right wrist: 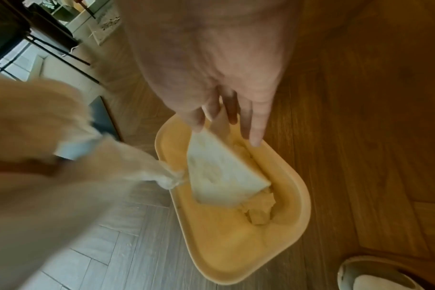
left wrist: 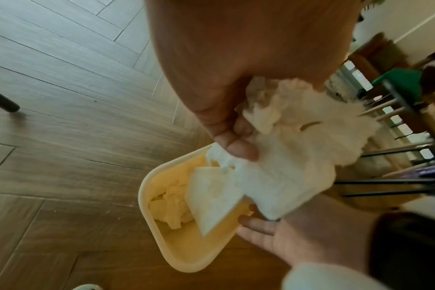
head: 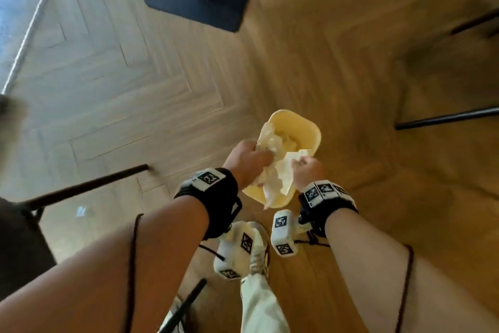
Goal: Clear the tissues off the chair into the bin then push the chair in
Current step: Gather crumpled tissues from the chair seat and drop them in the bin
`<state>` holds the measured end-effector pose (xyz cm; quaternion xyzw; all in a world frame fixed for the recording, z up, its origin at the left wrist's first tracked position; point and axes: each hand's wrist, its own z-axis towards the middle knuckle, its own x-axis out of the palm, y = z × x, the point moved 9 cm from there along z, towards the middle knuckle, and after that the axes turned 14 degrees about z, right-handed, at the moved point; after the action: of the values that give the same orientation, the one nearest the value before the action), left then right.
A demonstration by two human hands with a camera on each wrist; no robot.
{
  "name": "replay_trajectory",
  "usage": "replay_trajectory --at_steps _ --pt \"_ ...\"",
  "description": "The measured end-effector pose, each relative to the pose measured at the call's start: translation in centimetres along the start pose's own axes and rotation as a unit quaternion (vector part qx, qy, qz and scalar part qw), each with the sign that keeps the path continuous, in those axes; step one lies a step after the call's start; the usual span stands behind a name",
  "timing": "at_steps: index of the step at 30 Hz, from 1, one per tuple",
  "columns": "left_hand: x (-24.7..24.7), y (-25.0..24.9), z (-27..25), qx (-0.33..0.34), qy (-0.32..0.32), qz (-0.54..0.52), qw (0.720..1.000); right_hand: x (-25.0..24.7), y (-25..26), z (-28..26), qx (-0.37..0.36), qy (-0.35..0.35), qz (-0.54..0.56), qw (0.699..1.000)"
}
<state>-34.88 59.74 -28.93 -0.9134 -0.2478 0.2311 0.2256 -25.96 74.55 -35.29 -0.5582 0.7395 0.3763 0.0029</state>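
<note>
While the left hand (head: 244, 159) clutches crumpled tissues (left wrist: 293, 149) above the yellow bin (head: 310, 130), the right hand (head: 307, 170), fingers extended, touches a folded tissue (right wrist: 219, 172) over it.

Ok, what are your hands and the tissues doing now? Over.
Left hand grips crumpled tissues over the yellow bin. Right hand releasing a folded tissue into it. Nothing blocking.

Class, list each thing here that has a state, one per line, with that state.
Bin: upright on the floor, open, crumpled tissues inside.
Tissue bundle: gripped above the bin.
Folded tissue: hanging into the bin.
Left hand: gripping the bundle.
Right hand: fingers straight in its wrist view.
</note>
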Motion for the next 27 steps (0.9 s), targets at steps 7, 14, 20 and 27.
replay_trajectory --at_steps 7,14,20,27 --pt "6.2 2.7 6.8 -0.052 0.057 0.169 0.983 -0.9 -2.4 2.1 0.009 0.038 0.066 0.997" --pt "8.5 3.7 6.2 -0.061 0.119 0.192 0.972 -1.4 -2.6 1.2 0.001 0.031 0.102 0.994" --pt "2.5 3.8 -1.4 -0.042 0.088 0.144 0.985 1.1 0.6 -5.0 -0.008 0.098 0.094 0.991" --pt "-10.4 10.5 -15.7 -0.078 -0.033 0.077 0.993 9.9 7.9 -19.3 -0.078 0.276 -0.005 0.958"
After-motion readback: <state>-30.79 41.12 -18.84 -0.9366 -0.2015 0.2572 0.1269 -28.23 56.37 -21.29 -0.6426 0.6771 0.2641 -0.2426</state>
